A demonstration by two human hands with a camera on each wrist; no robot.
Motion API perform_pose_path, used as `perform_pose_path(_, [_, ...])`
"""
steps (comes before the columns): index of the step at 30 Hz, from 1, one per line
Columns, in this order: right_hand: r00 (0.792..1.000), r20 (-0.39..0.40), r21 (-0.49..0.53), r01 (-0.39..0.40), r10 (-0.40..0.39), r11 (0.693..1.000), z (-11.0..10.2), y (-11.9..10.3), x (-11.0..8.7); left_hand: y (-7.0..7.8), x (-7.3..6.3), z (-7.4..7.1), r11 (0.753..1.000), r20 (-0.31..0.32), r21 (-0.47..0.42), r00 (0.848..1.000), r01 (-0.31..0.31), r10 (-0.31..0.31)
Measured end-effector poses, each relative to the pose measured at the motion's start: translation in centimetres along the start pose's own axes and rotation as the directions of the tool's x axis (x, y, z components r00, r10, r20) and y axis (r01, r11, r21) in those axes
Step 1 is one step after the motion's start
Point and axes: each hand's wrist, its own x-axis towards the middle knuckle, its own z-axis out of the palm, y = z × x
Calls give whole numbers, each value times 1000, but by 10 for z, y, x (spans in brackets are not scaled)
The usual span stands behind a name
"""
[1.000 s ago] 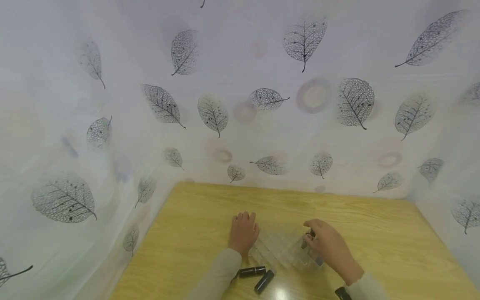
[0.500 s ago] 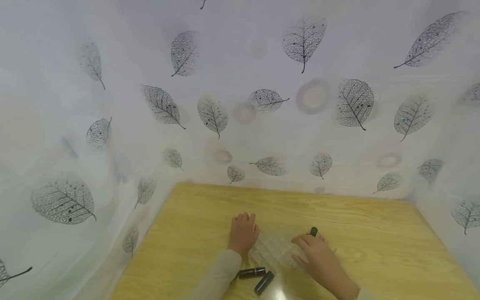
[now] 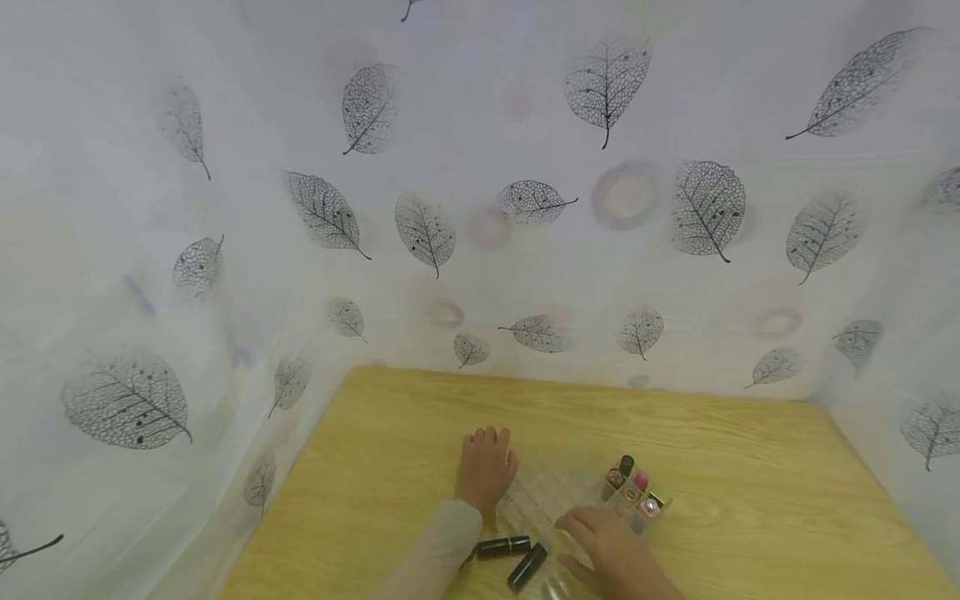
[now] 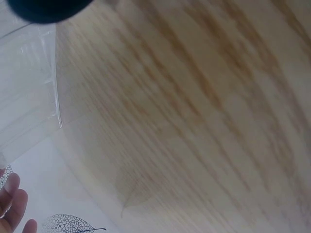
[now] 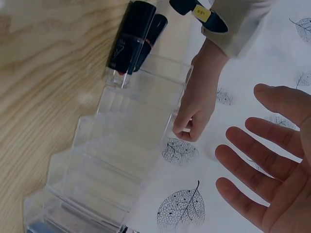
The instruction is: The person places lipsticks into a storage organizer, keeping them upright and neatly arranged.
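A clear plastic organizer with rows of compartments point(image 3: 543, 483) lies on the table between the hands. My left hand point(image 3: 486, 469) rests at its left end, thumb against its side. My right hand point(image 3: 611, 550) hovers over its front right part, fingers spread and holding nothing; the right wrist view shows the bare palm point(image 5: 277, 165). Several lipsticks stand in the right-end compartments, among them a black one point(image 3: 627, 464) and a pink-tipped one point(image 3: 641, 481). In front of the organizer lie a black lipstick tube point(image 3: 502, 547) and another black tube point(image 3: 527, 567).
The wood-grain table point(image 3: 420, 408) is enclosed at the back and sides by a white leaf-print sheet point(image 3: 525, 275). A dark rounded thing point(image 4: 48, 7) cuts into the top of the left wrist view, too close to identify.
My right hand has let go at the organizer's right end and moved left and toward me, uncovering the lipsticks there. My left hand has stayed in place.
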Motion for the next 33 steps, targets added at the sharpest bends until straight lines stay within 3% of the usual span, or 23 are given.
perform_pose_path(9, [996,77,15,33,-34,999,3,-6,-1,-1,-2,8,1000,29,-13,1000,11,-10])
perform_pose_path(15, [992,81,36,90,-93,995,7,-9,-2,-1,-3,11,1000,12,-7,1000,11,-11])
perform_pose_path(23, [978,185,63,89,-99,994,10,-12,-3,-2,-2,4,1000,21,-14,1000,2,-2])
perform_pose_path(33, [979,115,71,159,-166,985,32,-18,-10,-2,-1,1,1000,27,0,1000,-8,8])
